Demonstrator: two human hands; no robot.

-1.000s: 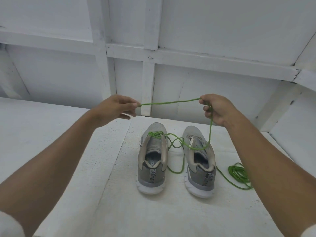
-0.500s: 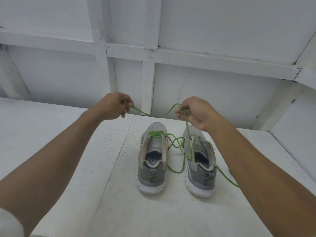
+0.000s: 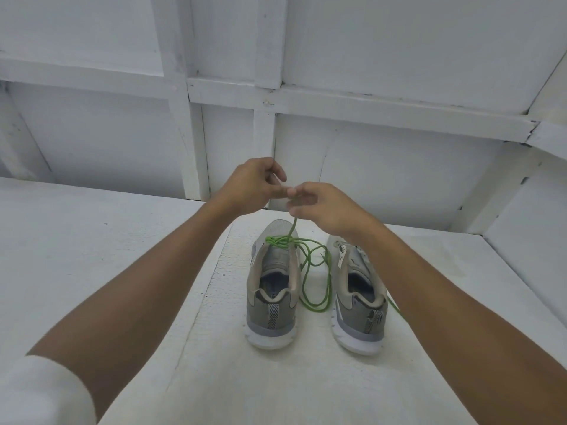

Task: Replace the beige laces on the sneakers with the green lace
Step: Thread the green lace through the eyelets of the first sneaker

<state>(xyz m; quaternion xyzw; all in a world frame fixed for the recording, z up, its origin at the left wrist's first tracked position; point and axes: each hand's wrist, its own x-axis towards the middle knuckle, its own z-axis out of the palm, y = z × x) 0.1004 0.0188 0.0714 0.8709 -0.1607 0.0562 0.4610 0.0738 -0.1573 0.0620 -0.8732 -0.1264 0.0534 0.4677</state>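
Fingers point(image 3: 295, 210) of right hand point(image 3: 328, 210) pinch green lace point(image 3: 279, 241) above left sneaker point(image 3: 273, 314); left hand point(image 3: 254, 188) touching, grip unclear.

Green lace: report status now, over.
Right hand pinches green lace above left sneaker. Left hand touches it, grip unclear. Lace bunched at left sneaker's top, slack looped between it and right sneaker. Nothing in the way.

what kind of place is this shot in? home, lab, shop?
Probably a bare staged set or built-in bench, not a lived-in room: a rough white-painted platform, a white framed panel wall behind it, and the sneakers and green lace set on it.
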